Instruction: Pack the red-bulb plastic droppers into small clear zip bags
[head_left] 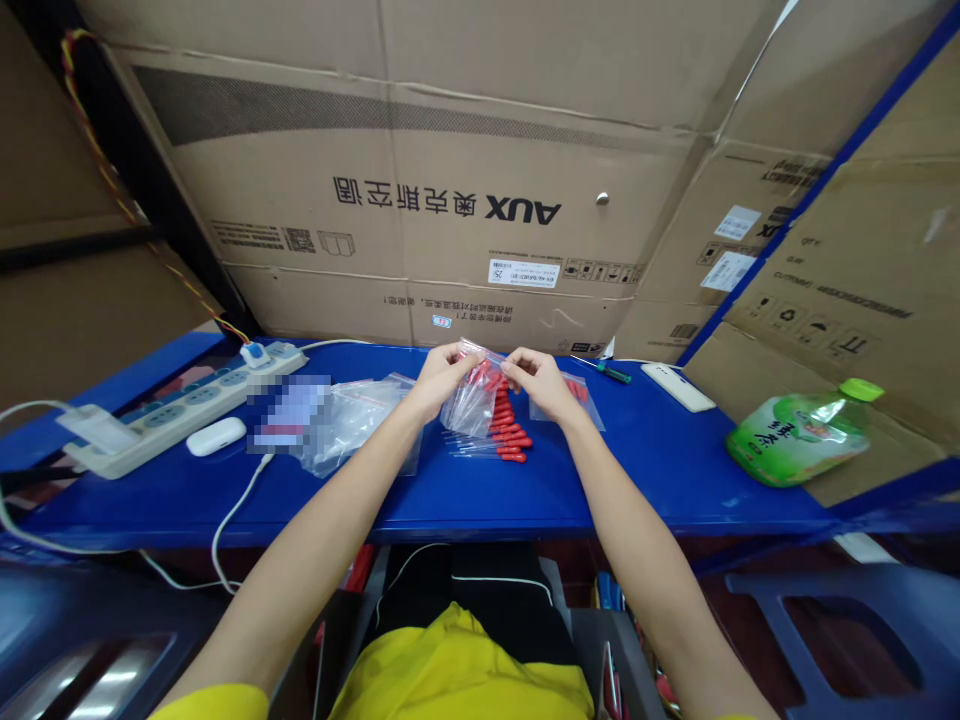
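One bag of red-bulbed droppers (589,402) lies right of centre; mid-frame, our left hand (441,376) and right hand (541,381) pinch the top of a clear bag (466,408), with loose droppers (516,441) just lower unbagged.

The large brown corrugated cardboard panel (450,120) bears the brand AUX and the characters 奥克斯空调, printed inverted in black. Below, also inverted, stands 师傅您辛苦了! with a further line ending 谢谢您! The white rectangular paper label (523,273) shows the number 25; its remaining print is too small to read. The brown cardboard panel at right (892,290) carries exclamation-mark, recycling, umbrella and double-arrow symbols. Lettering on the green translucent plastic bottle (799,435) is not clearly legible.
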